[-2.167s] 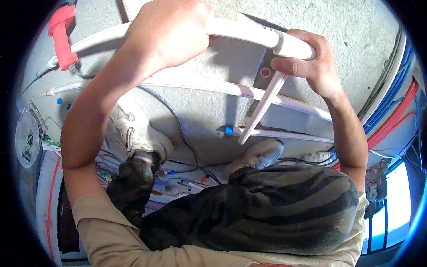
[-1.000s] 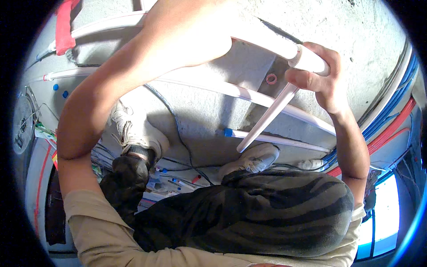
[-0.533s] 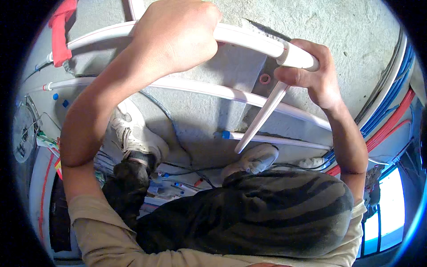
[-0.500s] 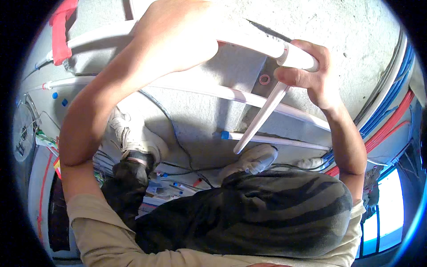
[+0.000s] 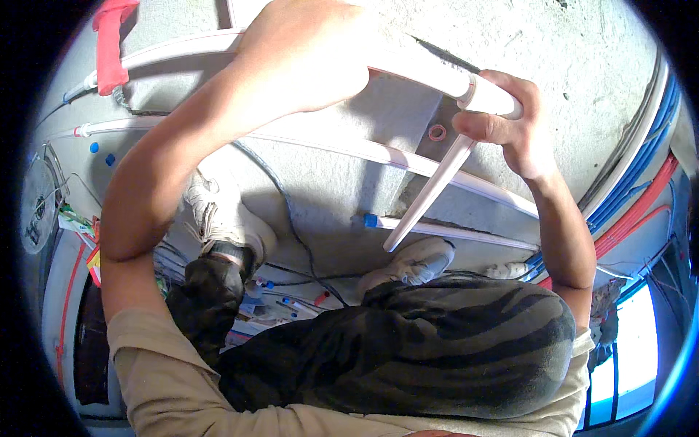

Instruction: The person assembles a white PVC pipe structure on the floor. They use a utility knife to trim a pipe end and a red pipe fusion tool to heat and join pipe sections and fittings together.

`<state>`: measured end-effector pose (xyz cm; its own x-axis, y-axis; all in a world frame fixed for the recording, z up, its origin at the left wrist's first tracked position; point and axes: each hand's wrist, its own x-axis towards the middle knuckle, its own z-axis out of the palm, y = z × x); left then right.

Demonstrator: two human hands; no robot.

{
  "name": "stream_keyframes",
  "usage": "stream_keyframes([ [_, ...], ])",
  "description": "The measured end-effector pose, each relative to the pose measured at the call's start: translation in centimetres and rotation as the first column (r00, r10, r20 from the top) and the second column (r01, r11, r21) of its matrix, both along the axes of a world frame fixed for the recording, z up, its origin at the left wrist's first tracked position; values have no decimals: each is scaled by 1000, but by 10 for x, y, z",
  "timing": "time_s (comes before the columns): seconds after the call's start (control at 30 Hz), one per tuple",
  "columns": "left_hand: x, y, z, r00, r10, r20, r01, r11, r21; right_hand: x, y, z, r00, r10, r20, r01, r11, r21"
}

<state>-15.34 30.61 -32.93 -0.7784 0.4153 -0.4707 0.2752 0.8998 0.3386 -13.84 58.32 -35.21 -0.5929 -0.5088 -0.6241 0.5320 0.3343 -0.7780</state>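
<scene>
A long white pipe [image 5: 419, 71] runs across the top of the view above the concrete floor. My left hand [image 5: 309, 54], washed out by bright light, is closed over its middle; the fingertips are hidden. At the pipe's right end is a white tee-like fitting [image 5: 494, 99]. My right hand [image 5: 513, 120] wraps around this fitting, thumb on the near side and fingers over the far side. From beneath that thumb a shorter white pipe [image 5: 429, 197] slants toward me, its free end just above my right shoe [image 5: 419, 261].
Another white pipe [image 5: 328, 146] and a blue-capped pipe [image 5: 451, 232] lie on the floor. A small pink ring [image 5: 436, 132] rests between pipes. Red tool-like handle [image 5: 111, 47] at upper left. Dark cable [image 5: 287, 197] runs past my left shoe [image 5: 229, 218]. Blue [image 5: 626, 182] and red conduits [image 5: 641, 211] line the right.
The head view has shifted slightly, so the floor things at the left appear a little farther right. Both hands keep their hold on the pipe and fitting.
</scene>
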Motion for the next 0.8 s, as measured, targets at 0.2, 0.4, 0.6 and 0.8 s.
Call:
stream_keyframes([
  [0.2, -1, 0, 0, 1000, 5, 14, -5, 999, -44, 2, 1, -2, 1000, -26, -9, 26, 1000, -13],
  [0.4, 1, 2, 0, 1000, -6, -4, 6, 998, -64, 0, 0, -1, 996, 13, -86, -16, 999, -39],
  [0.6, 2, -1, -6, 1000, 2, 29, 0, 998, -56, 3, 1, -5, 999, 3, -36, -4, 1000, -16],
  [0.8, 1, -2, -1, 996, -43, 79, 48, 997, -62, 10, 13, -18, 997, -16, -80, 2, 984, -177],
])
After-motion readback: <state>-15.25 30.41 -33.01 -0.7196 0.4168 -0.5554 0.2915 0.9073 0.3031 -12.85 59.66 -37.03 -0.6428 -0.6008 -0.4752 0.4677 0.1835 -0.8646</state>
